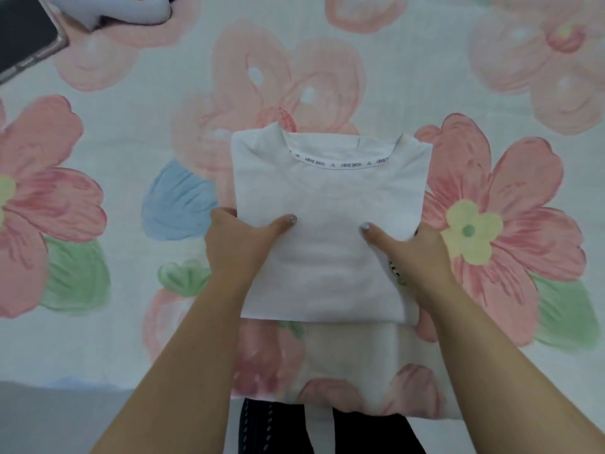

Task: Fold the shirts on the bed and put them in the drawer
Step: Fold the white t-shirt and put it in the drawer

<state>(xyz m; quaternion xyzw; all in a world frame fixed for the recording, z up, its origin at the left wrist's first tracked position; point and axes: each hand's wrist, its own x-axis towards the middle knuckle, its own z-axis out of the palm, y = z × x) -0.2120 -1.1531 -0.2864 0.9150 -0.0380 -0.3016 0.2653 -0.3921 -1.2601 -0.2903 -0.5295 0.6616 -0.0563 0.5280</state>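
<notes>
The white shirt (330, 191) is folded into a neat rectangle, its collar turned away from the person and a printed neck tape showing inside the neckline. It sits over the middle of the bed (98, 178), near the bed's front edge; whether it rests on the sheet or is raised just off it cannot be told.

Both hands hold it by its sides. The left hand (242, 237) has its grip on the shirt's left edge, thumb lying flat on top of the cloth and fingers tucked under, out of sight. The right hand (422, 253) has the same grip on the right edge, thumb on top and pointing inward. A small dark and green print (394, 273) peeps out at the fold just beside the right palm.

The bed's sheet is pale with large pink flowers, green leaves and one blue petal. In the far left corner lie a dark phone (23, 37) and, just beside it, a pale rounded object (108, 8) cut off by the frame.
</notes>
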